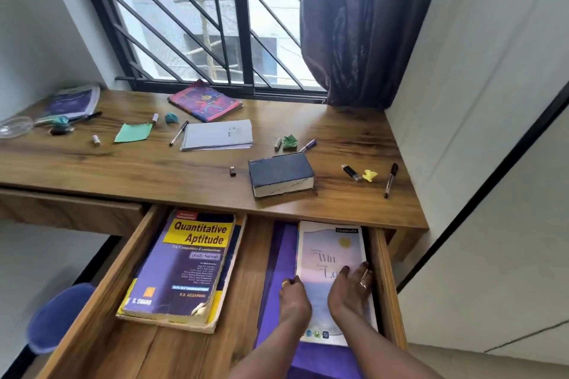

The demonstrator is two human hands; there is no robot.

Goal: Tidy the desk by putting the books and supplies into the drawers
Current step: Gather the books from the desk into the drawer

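Both grips are down in the open drawer [385,286], on the pastel notebook [332,251]. I see the right grip [349,292] flat on the cover, fingers spread and straight, pressing. The left grip [294,298] has its fingers curled at the notebook's left edge, clamped on it as far as I can tell. The notebook lies flat against the drawer's right wall, on top of a purple book [277,255] that sticks out under and left of the left grip. Further left of both grips, apart from them, is the Quantitative Aptitude book [191,261], also in the drawer. Beyond the grips, up on the table [138,169]: dark thick book [280,174] nearest, spiral pad [218,134] and pink book [204,100] behind it. Beyond the right grip are a USB stick [351,171] and a pen [390,179].
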